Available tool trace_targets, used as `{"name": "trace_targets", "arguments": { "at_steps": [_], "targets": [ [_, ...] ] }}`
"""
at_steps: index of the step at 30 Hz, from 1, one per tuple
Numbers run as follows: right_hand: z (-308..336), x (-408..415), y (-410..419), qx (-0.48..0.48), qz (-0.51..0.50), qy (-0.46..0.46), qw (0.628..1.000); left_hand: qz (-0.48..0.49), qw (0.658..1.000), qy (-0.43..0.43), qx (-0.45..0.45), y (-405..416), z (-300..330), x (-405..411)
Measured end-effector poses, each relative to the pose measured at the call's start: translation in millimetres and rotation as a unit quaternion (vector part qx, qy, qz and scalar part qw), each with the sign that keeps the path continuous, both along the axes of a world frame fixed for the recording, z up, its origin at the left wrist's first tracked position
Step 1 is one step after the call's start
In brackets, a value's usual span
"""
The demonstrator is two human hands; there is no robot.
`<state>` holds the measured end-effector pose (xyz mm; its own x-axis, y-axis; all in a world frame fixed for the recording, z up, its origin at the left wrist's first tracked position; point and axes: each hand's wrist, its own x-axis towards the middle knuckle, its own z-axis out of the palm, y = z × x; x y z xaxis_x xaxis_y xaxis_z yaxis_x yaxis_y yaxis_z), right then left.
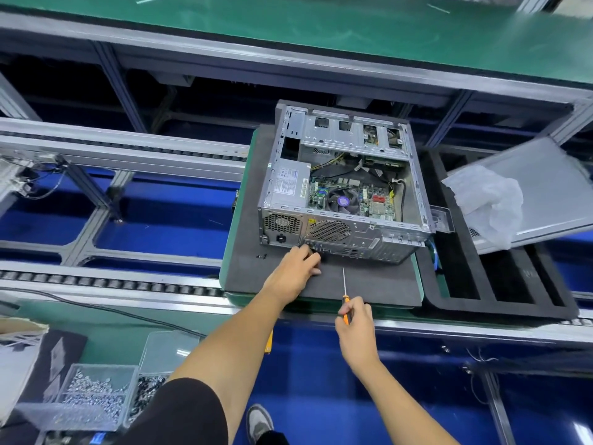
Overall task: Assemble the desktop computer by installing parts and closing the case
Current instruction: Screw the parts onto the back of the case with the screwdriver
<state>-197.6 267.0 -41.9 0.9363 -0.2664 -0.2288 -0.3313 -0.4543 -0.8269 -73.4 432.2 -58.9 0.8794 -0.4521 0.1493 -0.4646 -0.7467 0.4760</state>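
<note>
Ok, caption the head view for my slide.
Left hand at the open computer case; right hand holds an orange screwdriver.

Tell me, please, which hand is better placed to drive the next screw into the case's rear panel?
Probably the right hand: it already grips the screwdriver, tip toward the case. The left hand rests at the rear panel.

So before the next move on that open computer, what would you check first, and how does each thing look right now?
1. Screwdriver in hand: ok, the right hand has a grip on its orange handle.
2. Case steadied: ok, the left hand is at its rear panel.
3. Case lying flat on the grey foam mat: ok.
4. Side panel fitted: not ok, it lies off to the right.
5. Loose screws ready on the mat: ok.
6. Rear screw already seated: cannot tell, the left hand hides it.
</note>
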Motion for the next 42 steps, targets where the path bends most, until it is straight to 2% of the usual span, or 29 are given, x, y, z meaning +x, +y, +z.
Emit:
{"name": "trace_targets", "arguments": {
  "at_steps": [3, 6, 8, 11, 18, 21, 22, 25, 27, 34, 42],
  "targets": [
    [0.7, -1.9, -4.5, 0.011, -0.005, -0.011, 1.000, 0.021, 0.999, 0.009, -0.024, 1.8, 5.8, 0.4],
    [1.9, -5.1, -6.7, 0.029, -0.017, -0.019, 0.999, 0.073, 0.987, 0.045, -0.132, 6.8, 12.0, -1.8],
    [3.2, -5.6, -7.0, 0.038, -0.016, -0.032, 0.999, 0.165, 0.957, 0.060, -0.230, 13.3, 14.0, -4.2],
    [5.0, -4.6, -7.9, 0.054, -0.011, -0.046, 0.997, 0.269, 0.906, 0.069, -0.319, 23.3, 15.6, -8.6],
    [13.4, -14.0, 0.3, 0.156, -0.040, -0.083, 0.983, 0.305, 0.833, 0.123, -0.446, 24.8, 33.3, -25.7],
    [22.8, -21.6, 5.1, 0.167, -0.032, -0.096, 0.981, 0.321, 0.770, 0.203, -0.514, 11.1, 33.1, -44.4],
    [26.1, -24.0, 6.9, 0.171, -0.031, -0.096, 0.980, 0.331, 0.739, 0.237, -0.537, 5.7, 33.6, -51.5],
    [34.9, -29.1, 10.5, 0.181, -0.027, -0.096, 0.979, 0.320, 0.611, 0.337, -0.640, -6.1, 38.9, -68.6],
    [40.8, -31.6, 10.9, 0.173, -0.006, -0.100, 0.980, 0.292, 0.566, 0.368, -0.677, -8.5, 46.0, -75.1],
    [59.1, -39.1, 9.3, 0.176, 0.022, -0.122, 0.977, 0.253, 0.518, 0.399, -0.713, -8.5, 78.4, -80.8],
    [69.0, -54.0, 11.4, 0.175, 0.009, -0.144, 0.974, 0.210, 0.530, 0.437, -0.696, -5.2, 97.3, -95.4]
  ]
}}
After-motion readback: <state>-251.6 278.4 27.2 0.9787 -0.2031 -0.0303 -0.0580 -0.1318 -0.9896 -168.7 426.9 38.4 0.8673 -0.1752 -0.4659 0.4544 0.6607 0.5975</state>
